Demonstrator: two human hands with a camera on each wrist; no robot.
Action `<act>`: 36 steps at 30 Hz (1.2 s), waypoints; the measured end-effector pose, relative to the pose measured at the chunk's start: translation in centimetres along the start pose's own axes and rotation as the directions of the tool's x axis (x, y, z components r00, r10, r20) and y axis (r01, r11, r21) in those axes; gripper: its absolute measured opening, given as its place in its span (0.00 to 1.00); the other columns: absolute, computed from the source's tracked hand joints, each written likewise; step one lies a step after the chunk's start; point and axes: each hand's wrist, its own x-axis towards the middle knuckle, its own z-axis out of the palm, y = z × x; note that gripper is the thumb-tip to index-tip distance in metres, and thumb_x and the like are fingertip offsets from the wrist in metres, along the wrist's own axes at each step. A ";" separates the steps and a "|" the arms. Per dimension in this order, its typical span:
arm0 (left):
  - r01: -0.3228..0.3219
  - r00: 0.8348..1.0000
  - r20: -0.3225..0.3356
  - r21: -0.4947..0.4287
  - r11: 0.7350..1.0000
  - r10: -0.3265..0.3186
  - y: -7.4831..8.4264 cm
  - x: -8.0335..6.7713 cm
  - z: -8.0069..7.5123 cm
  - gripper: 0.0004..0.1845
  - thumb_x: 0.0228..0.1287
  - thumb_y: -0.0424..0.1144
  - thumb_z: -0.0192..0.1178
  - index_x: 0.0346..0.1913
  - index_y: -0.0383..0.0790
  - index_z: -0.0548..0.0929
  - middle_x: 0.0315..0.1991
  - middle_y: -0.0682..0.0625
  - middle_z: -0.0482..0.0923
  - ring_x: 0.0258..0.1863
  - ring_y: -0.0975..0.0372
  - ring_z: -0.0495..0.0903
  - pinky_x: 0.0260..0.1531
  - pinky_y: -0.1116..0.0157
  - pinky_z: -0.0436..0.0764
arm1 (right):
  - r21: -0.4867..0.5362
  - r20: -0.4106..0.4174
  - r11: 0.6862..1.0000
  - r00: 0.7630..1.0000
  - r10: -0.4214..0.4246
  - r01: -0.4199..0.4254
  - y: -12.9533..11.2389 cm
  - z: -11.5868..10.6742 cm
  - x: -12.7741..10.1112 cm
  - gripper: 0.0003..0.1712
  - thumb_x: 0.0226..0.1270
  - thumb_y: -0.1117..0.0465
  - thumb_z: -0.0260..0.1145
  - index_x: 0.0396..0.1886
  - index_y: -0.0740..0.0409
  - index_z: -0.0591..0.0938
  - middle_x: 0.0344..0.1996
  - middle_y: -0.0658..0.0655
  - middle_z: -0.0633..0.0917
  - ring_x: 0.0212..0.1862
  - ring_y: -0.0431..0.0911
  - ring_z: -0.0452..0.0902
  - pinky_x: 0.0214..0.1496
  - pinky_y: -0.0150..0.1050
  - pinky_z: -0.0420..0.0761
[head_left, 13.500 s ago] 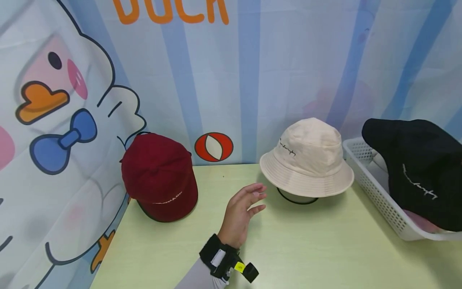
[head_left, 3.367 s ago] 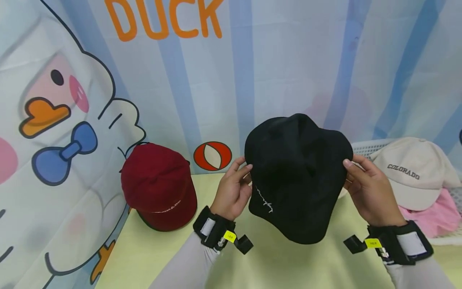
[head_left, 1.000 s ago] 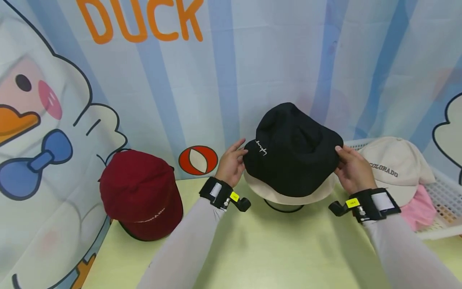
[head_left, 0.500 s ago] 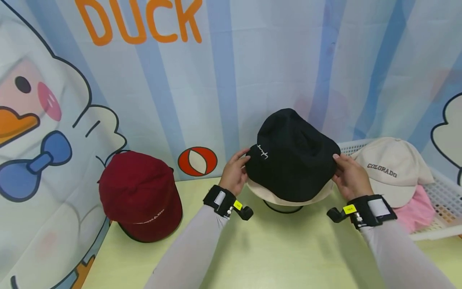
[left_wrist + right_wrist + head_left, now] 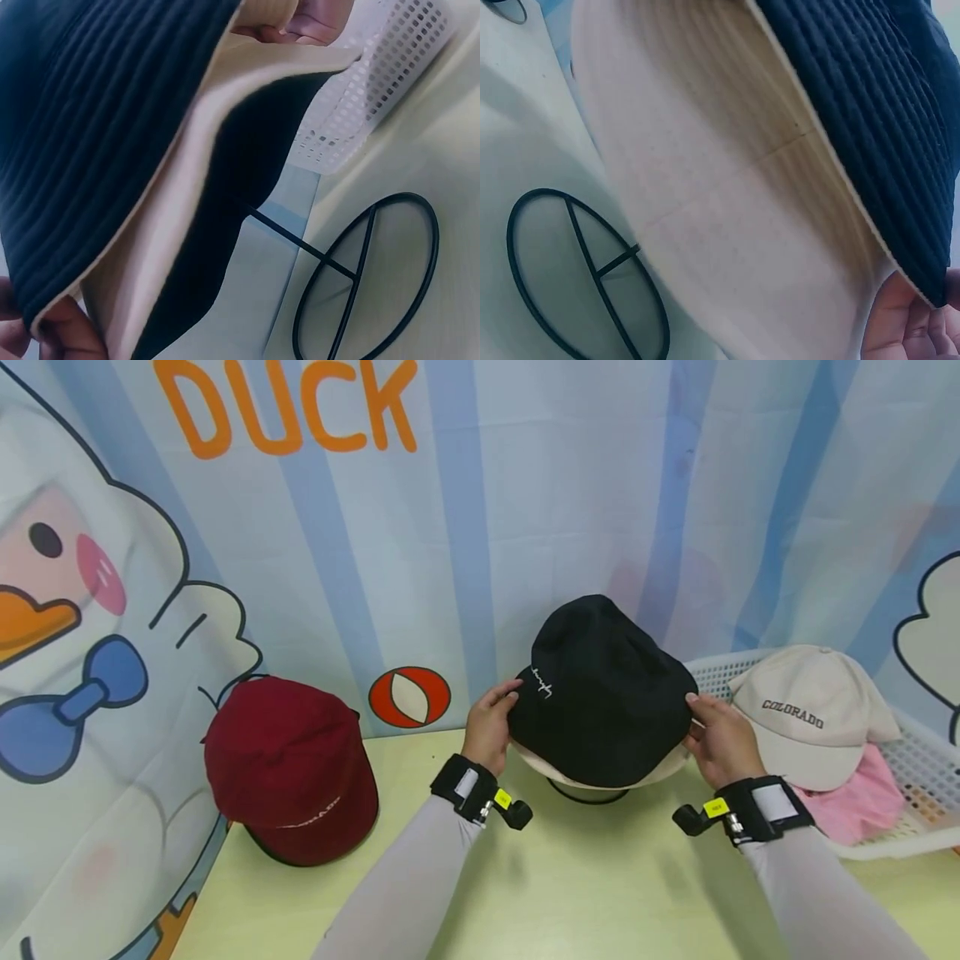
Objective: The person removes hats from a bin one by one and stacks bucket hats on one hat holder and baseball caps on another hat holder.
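Both hands grip the black bucket hat (image 5: 600, 693) by its brim, the left hand (image 5: 491, 727) with fingers curled on one side and the right hand (image 5: 718, 739) on the other. It sits over the beige bucket hat (image 5: 660, 770) on the wire stand (image 5: 588, 793) at the back of the counter (image 5: 585, 893), between a red cap (image 5: 292, 768) and a white basket (image 5: 900, 839).

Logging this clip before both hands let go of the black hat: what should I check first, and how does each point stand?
1. Black hat over beige hat: ok, beige brim shows beneath.
2. Left hand grip on the black brim: ok.
3. Right hand grip on the brim: ok.
4. Black hat level: not ok, it tilts.
5. Beige hat seated on the wire stand: cannot tell, the top is hidden.
6. Stand base flat on the table: ok.
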 end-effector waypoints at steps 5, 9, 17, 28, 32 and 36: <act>-0.007 1.000 -0.017 0.022 1.000 0.007 -0.1 -0.1 0.1 0.16 0.77 0.36 0.52 0.60 0.41 0.83 0.66 0.45 0.76 0.56 0.59 0.78 0.49 0.69 0.79 | -0.042 -0.046 0.999 0.999 0.009 -0.011 0.5 0.1 0.0 0.05 0.76 0.57 0.61 0.38 0.50 0.81 0.40 0.45 0.78 0.31 0.39 0.73 0.30 0.32 0.72; -0.005 1.000 -0.022 0.026 1.000 0.006 -0.3 -0.1 0.1 0.16 0.77 0.36 0.52 0.60 0.40 0.84 0.65 0.45 0.77 0.51 0.61 0.78 0.44 0.71 0.79 | -0.041 -0.062 0.999 0.998 0.023 -0.026 0.9 0.0 0.2 0.08 0.77 0.58 0.60 0.35 0.49 0.83 0.36 0.45 0.78 0.29 0.38 0.73 0.28 0.32 0.71; 0.012 0.999 -0.039 0.051 0.999 -0.010 -0.7 -0.1 0.3 0.16 0.76 0.34 0.52 0.58 0.38 0.85 0.66 0.44 0.77 0.63 0.54 0.77 0.64 0.59 0.77 | -0.016 -0.105 0.999 0.994 0.042 -0.044 1.5 -0.1 0.9 0.13 0.77 0.61 0.59 0.31 0.46 0.84 0.29 0.43 0.80 0.28 0.35 0.76 0.28 0.28 0.76; 0.047 0.997 -0.065 0.029 0.998 -0.045 -0.9 0.1 0.4 0.16 0.75 0.32 0.52 0.58 0.36 0.85 0.67 0.42 0.76 0.68 0.51 0.73 0.69 0.56 0.73 | 0.000 -0.104 0.997 0.992 0.078 -0.078 2.2 -0.5 1.2 0.18 0.78 0.62 0.57 0.27 0.46 0.85 0.29 0.43 0.81 0.30 0.34 0.78 0.32 0.28 0.80; 0.066 0.995 -0.070 0.020 0.998 -0.064 -1.2 0.4 0.2 0.16 0.75 0.32 0.52 0.58 0.36 0.85 0.67 0.42 0.76 0.69 0.50 0.73 0.70 0.55 0.72 | 0.003 -0.097 0.997 0.993 0.072 -0.072 2.5 -0.7 1.2 0.19 0.78 0.63 0.56 0.27 0.46 0.85 0.27 0.43 0.81 0.29 0.34 0.78 0.32 0.28 0.80; 0.074 0.995 -0.068 0.024 0.997 -0.073 -1.3 0.5 0.1 0.16 0.76 0.32 0.52 0.58 0.38 0.85 0.68 0.43 0.75 0.70 0.50 0.72 0.70 0.55 0.71 | 0.000 -0.084 0.997 0.993 0.077 -0.077 2.6 -0.8 1.3 0.18 0.79 0.62 0.56 0.27 0.47 0.85 0.27 0.43 0.80 0.28 0.35 0.77 0.32 0.29 0.80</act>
